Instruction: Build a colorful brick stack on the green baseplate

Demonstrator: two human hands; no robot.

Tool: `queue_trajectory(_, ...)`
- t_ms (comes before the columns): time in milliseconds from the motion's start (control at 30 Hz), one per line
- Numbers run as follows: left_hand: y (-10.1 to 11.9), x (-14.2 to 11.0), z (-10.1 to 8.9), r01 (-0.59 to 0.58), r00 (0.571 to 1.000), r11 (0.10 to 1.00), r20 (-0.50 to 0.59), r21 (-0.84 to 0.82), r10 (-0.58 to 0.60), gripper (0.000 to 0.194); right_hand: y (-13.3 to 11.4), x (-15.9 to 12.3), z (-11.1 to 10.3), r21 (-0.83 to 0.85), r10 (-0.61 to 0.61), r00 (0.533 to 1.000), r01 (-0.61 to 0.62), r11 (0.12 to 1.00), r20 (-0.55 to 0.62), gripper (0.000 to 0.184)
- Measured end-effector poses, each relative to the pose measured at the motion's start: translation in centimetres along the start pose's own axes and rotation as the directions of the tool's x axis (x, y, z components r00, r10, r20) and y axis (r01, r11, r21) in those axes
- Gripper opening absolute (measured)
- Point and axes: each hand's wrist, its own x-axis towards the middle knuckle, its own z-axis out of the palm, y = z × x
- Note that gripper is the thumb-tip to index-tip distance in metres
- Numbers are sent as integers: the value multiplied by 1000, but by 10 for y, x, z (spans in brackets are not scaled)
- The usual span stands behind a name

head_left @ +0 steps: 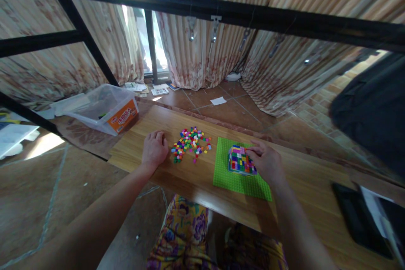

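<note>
My right fingers [255,151] are at the block [241,161] (blocky rainbow patchwork, blue-edged), grip unclear; my left fingers [157,136] curl half-open near the desk's [300,185] left end.

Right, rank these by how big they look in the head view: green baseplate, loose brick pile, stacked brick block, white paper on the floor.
1. Green baseplate
2. Loose brick pile, counting its scattered spread
3. Stacked brick block, partly covered by the right hand
4. White paper, which also lies farther away
</note>
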Motion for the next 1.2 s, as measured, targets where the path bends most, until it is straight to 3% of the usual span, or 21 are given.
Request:
queue_trajectory(167,0,0,0,1,1000,1000,-1,-1,-1,33,3,0,2,149,66,998,-67,987,11,47)
queue_trajectory(567,0,-1,-1,-14,1000,1000,-6,9,14,32,3,4,4,168,107,994,-103,980,-16,50)
queue_trajectory(1000,-1,0,2,-24,999,999,-31,28,25,29,-2,8,1,3,99,995,-99,995,-29,44)
queue_trajectory(1200,0,-1,1,-13,1000,1000,-17,12,13,28,-2,-4,-8,85,113,973,-98,992,-201,37)
